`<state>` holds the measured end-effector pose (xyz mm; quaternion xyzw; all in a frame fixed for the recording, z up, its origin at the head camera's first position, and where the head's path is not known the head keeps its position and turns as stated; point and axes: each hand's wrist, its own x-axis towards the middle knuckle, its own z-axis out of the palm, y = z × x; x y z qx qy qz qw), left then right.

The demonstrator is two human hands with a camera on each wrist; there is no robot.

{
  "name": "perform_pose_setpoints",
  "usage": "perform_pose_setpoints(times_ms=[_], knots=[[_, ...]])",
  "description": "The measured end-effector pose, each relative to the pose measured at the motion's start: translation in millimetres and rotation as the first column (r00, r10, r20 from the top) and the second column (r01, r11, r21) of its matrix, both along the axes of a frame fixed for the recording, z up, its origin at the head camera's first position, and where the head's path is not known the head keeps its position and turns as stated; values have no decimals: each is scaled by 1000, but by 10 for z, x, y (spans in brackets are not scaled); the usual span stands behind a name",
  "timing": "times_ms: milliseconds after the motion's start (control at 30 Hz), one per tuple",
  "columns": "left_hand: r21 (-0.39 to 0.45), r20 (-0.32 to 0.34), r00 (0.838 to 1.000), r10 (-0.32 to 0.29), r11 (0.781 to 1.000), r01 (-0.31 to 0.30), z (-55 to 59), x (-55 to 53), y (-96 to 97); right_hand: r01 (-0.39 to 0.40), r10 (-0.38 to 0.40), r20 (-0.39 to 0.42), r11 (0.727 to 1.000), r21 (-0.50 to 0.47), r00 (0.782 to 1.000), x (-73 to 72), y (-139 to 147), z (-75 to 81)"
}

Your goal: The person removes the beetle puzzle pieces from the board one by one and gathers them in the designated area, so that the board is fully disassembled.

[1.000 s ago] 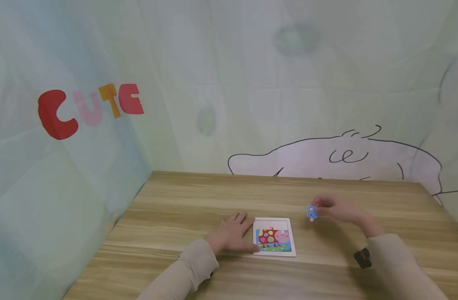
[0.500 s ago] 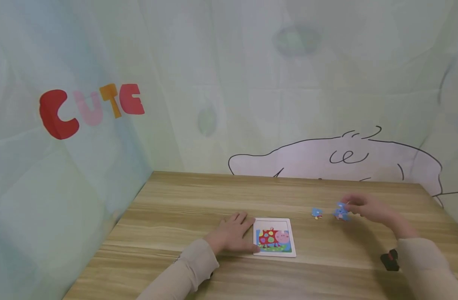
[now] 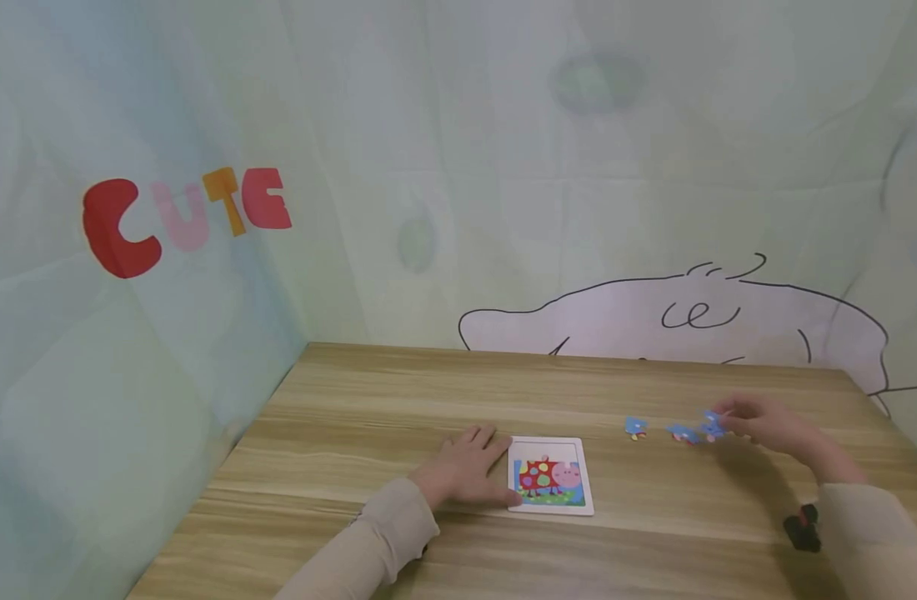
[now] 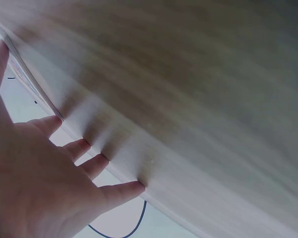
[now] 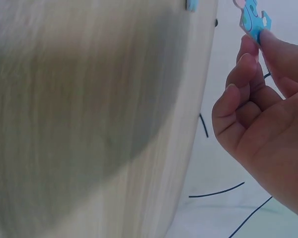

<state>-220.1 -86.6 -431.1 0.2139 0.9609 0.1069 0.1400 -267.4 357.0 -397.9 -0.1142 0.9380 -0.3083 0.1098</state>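
Note:
My right hand (image 3: 766, 425) pinches a blue puzzle piece (image 3: 712, 427) between thumb and fingertips, over the right side of the table. In the right wrist view the puzzle piece (image 5: 252, 19) shows blue with some pink and green, and the other fingers curl below it. Two more blue puzzle pieces lie to its left, a near puzzle piece (image 3: 682, 433) and a farther puzzle piece (image 3: 635, 427). My left hand (image 3: 466, 471) rests with spread fingers at the left edge of a white-framed puzzle board (image 3: 588, 492). Its lower part shows a spotted red body and a pink face; its upper strip is white.
The wooden table (image 3: 398, 392) meets a pale cloth backdrop (image 3: 368, 167) at its back and left edges. Beside the right sleeve (image 3: 864, 525) a small black object (image 3: 802, 529) shows at the wrist.
My right hand has moved right, and two blue pieces now lie on the table to its left while it holds another. The left hand and the puzzle board have stayed in place.

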Motion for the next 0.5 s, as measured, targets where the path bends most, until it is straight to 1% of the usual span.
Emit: perform_pose_setpoints(times_ms=[200,367,500], knots=[[3,-7,1000,-3,1000,3,-5,-5,-1,22,-22,22,1000,-5,1000,-2,71,-30],[4,-5,1000,-1,1000,1,-23,-12,-3,57,-58,56,998,31,997,-6,124,-61],[7,-3,1000,0,1000,0,-14,-5,-3,79,-84,76,995,61,994,-16,158,-87]])
